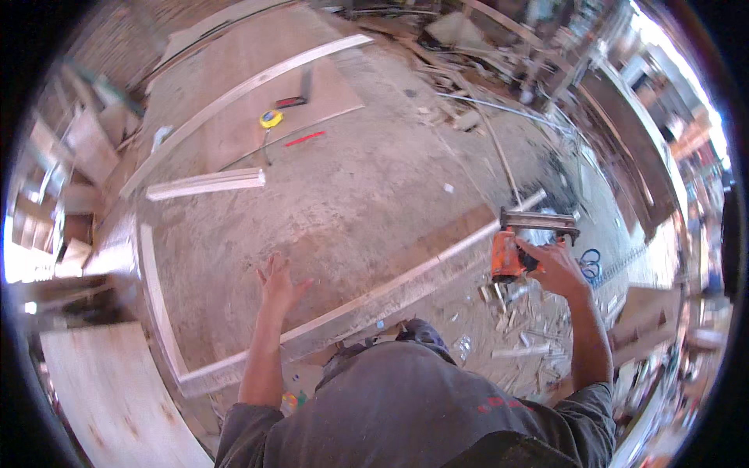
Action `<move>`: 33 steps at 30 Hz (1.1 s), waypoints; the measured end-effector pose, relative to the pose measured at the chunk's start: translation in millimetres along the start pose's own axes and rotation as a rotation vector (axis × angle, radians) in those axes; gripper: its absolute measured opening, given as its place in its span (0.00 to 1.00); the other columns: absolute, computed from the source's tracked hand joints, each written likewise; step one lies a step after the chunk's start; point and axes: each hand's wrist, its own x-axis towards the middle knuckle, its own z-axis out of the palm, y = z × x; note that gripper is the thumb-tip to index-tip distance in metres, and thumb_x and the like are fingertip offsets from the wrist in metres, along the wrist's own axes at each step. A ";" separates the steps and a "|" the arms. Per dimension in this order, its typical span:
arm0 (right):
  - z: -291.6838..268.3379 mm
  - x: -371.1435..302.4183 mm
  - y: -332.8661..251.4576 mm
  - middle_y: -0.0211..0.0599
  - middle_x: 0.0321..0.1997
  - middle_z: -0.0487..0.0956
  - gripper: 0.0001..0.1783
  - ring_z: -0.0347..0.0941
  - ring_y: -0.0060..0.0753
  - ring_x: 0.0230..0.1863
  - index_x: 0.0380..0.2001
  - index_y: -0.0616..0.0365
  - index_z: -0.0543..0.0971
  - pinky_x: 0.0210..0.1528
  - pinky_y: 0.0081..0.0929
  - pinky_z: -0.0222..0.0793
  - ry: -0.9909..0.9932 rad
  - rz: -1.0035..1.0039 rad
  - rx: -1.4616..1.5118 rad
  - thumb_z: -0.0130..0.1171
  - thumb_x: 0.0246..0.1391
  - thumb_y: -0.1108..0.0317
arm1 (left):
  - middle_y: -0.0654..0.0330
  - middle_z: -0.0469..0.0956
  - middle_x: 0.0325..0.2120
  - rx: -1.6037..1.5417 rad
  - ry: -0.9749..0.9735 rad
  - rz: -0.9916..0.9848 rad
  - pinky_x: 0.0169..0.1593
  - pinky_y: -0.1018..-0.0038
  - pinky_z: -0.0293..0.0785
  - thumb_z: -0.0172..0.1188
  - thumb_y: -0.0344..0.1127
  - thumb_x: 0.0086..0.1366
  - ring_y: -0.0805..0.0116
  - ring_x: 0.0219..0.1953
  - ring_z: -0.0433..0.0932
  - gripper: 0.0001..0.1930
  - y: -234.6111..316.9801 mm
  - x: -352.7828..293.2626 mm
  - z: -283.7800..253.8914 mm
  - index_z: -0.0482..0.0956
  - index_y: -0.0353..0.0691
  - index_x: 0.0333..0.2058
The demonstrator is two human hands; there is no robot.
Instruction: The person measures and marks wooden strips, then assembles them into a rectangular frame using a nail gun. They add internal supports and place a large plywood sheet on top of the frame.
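My right hand (558, 267) grips an orange and black nail gun (505, 253) by its handle, out past the table's right end. The gun's long dark magazine lies across its top. A blue coiled air hose (591, 265) shows just beyond that hand. My left hand (281, 285) has its fingers spread above the worn work table (343, 210), near the close edge, holding nothing. A long pale wood strip (374, 293) runs along this near edge. Another strip (160, 300) lies along the left edge and meets it at the corner.
Farther back on the table are a short bundle of strips (207, 184), a yellow tape measure (271, 118), a red pencil-like stick (304, 139), a square (304, 90) and a long batten (250, 84) across a thin board. Wood scraps (521, 343) litter the floor at right. A plywood sheet (117, 398) stands lower left.
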 end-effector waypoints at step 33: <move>76.4 400.1 -90.4 0.42 0.73 0.69 0.56 0.64 0.55 0.71 0.77 0.37 0.59 0.74 0.51 0.57 0.329 -0.408 -0.080 0.76 0.47 0.69 | 0.47 0.83 0.23 -0.831 0.672 -0.639 0.41 0.57 0.79 0.62 0.68 0.65 0.49 0.29 0.84 0.35 -117.1 198.0 -67.0 0.82 0.33 0.27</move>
